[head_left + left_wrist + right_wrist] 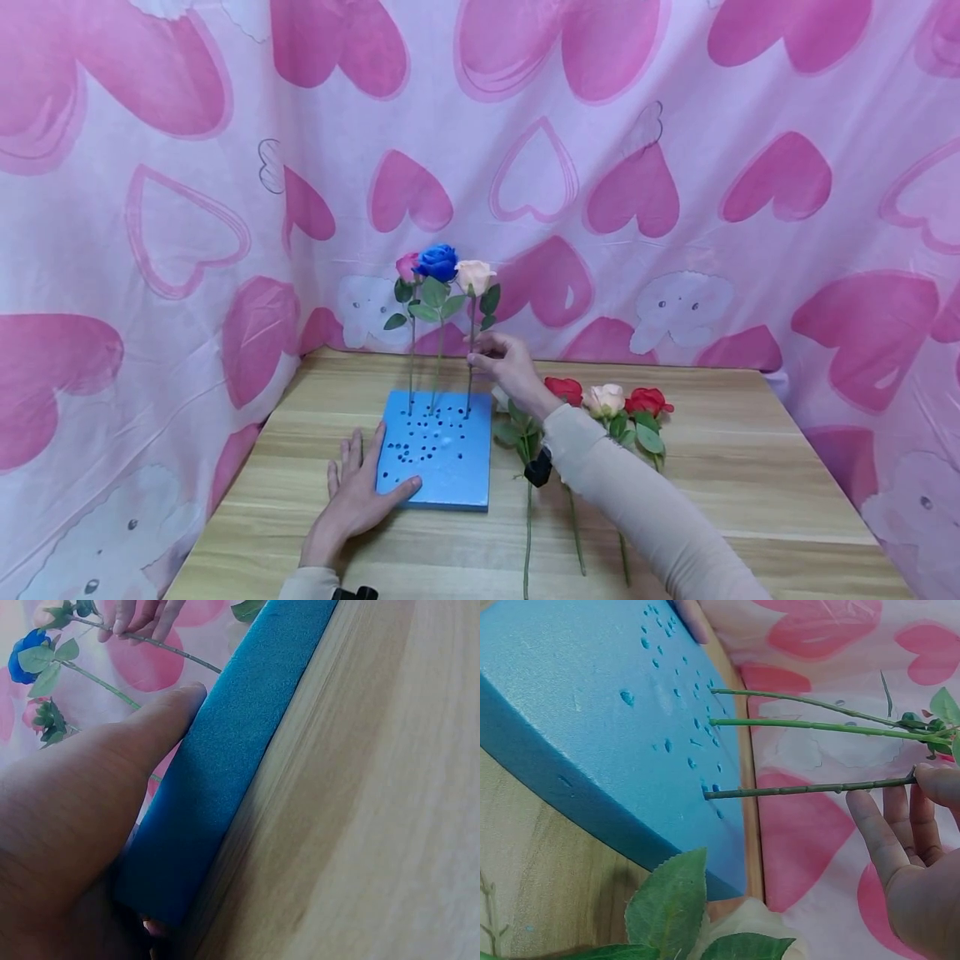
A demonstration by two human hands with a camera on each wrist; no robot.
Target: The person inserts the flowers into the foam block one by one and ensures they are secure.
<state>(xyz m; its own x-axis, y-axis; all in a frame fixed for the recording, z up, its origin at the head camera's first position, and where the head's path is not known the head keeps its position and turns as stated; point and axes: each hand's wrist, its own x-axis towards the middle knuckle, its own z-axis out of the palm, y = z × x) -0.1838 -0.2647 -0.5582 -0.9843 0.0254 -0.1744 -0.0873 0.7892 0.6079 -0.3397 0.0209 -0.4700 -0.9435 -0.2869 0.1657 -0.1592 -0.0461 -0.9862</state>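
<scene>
A blue foam block [442, 487] dotted with holes lies on the table. Three artificial roses stand upright in its far part: a pink rose [407, 267], a blue rose [437, 262] and a pale peach rose [475, 275]. My right hand [513, 371] pinches the peach rose's stem [802, 789] partway up between thumb and fingertips; the stem's foot meets the foam at a hole. My left hand [362, 493] rests at the block's near left corner, thumb [169, 724] over the top and fingers stretched along the left side.
More roses lie on the wooden table [712, 492] right of the block, including a red rose [564, 390], a pale rose [606, 400] and another red rose [648, 402]. My right forearm passes over their stems. A heart-patterned curtain [465, 108] hangs behind the table.
</scene>
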